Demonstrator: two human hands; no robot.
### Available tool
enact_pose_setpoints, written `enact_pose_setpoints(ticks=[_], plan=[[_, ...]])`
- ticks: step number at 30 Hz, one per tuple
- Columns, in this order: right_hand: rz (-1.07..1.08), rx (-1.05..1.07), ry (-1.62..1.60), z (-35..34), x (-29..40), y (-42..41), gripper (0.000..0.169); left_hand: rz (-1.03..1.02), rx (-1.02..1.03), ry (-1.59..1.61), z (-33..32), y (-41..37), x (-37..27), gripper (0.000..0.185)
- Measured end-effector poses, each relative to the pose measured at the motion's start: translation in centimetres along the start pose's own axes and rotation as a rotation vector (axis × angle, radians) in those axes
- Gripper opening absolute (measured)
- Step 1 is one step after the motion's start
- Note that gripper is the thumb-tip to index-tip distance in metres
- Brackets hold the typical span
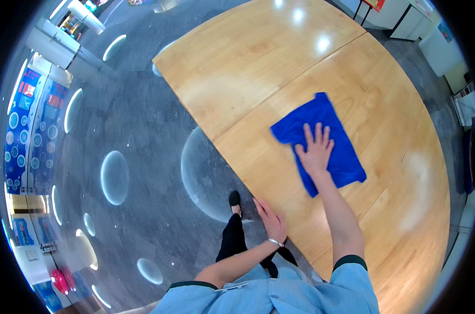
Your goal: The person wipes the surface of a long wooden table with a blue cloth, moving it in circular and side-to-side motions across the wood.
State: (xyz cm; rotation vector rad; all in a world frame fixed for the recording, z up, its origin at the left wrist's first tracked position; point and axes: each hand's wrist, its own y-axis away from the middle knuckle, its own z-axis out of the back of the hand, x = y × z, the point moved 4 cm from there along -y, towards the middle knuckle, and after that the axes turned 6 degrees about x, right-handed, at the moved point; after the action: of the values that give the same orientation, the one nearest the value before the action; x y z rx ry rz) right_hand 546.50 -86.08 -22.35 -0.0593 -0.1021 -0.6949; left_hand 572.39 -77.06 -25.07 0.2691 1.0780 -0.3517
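A blue cloth (341,157) lies spread, with uneven edges, on a light wooden table (237,94). My right hand (317,153) presses palm down on its middle, fingers extended and apart; the palm covers part of the cloth. At the straight near edge of the table, my left hand (272,223) rests with its fingers stretched along the rim and nothing visible in it. A bracelet (276,242) circles the left wrist.
The tabletop has a straight side and a curved far side, with seams across it. Grey floor (151,117) with round light patterns lies to the left. My shoe (234,199) is beside the table edge. White cabinets (408,25) stand beyond the top right.
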Motion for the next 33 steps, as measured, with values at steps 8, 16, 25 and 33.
enact_pose_setpoints(ticks=[8,16,25,33], plan=[[0.358,0.118,-0.215,-0.6,19.8,-2.4,0.075,0.078,0.207,0.040,6.7,-9.5,1.9,0.082],[0.150,0.027,-0.166,-1.3,16.4,-10.8,0.070,-0.127,-0.153,-0.125,13.8,-30.4,5.4,0.069],[-0.566,-0.063,0.065,-2.3,-2.8,-12.3,0.070,0.080,-0.283,-0.107,14.9,-40.5,9.2,0.074],[-0.549,-0.043,0.145,-3.1,1.6,-18.1,0.071,0.078,-0.296,-0.057,14.4,-39.9,7.3,0.073]])
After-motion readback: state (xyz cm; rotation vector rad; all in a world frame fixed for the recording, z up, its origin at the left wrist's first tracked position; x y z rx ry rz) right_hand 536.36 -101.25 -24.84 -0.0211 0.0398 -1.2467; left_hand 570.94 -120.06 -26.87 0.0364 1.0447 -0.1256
